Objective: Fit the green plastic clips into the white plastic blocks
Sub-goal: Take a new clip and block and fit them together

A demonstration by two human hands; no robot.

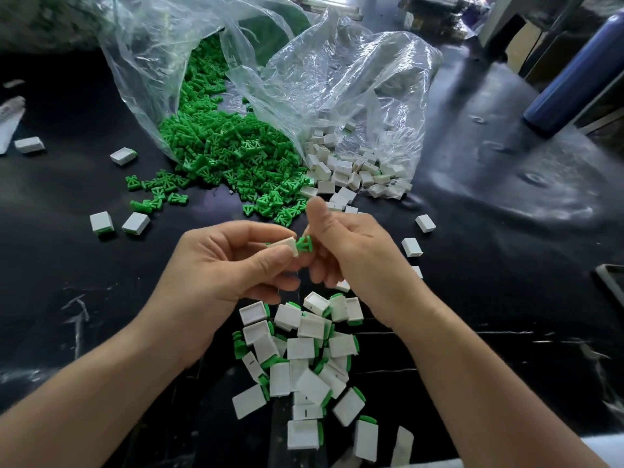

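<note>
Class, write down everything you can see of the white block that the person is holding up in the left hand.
The white block is a small boxy piece of matt white plastic, partly hidden by the grip. The left hand pinches it between thumb and fingers, above the dark table. Its bare end faces right, toward the green clip held by the right hand; the two look to meet, but whether the clip has entered cannot be told.

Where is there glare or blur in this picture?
Head view: light glares on the clear plastic bags and the black table; the blue bottle is smeared; at centre the left hand, pinching a white block, and the right hand, pinching a green clip, look sharp.
</note>
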